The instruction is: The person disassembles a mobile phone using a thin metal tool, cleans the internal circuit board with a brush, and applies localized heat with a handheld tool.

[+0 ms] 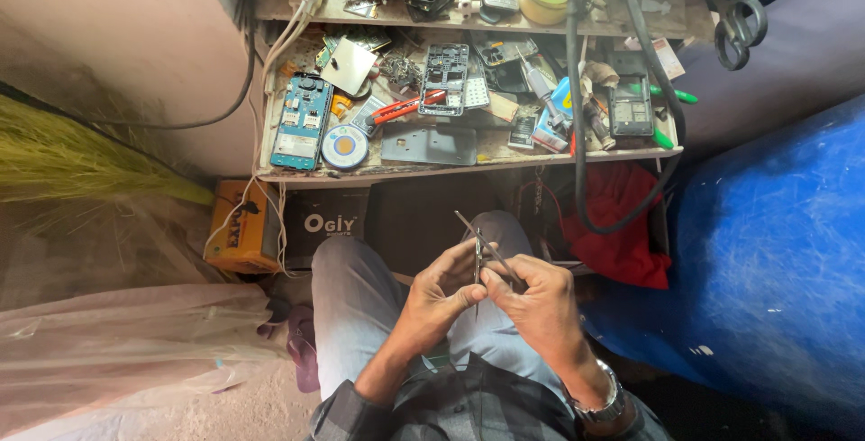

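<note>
Head view is looking down on a seated person whose two hands are meeting above the knees, in front of a cluttered low workbench (468,171). The left hand (441,292) is curling its fingers (450,265) inward, thumb and forefinger pinched shut on the middle of a thin dark metal strip (478,261) that is standing nearly upright between the two hands. The right hand (541,301) is closing around tweezers (482,243), slim and grey, which are slanting up and to the left from its fingers (532,270); the tips are poking out past the knuckles toward the bench, crossing just beside the top of the strip. Whether the tweezer tips are touching the strip cannot be told, as the crossing is too small to read. Both hands are pressing close together, fingertips almost touching, so neither palm is open. A metal wristwatch (604,400) is showing on the right wrist.

On the far side, the bench is carrying a blue phone circuit frame (302,121) at the left, a round solder reel (344,146) beside it, a red-handled cutter (405,108), a grey phone frame (444,79) and a dark handset (631,106) toward the right. A black cable (577,135) is hanging down in front of the bench. A red cloth (622,220) is lying under it at the right, next to a big blue drum (775,252), and a yellow box (239,229) is sitting at the left.
</note>
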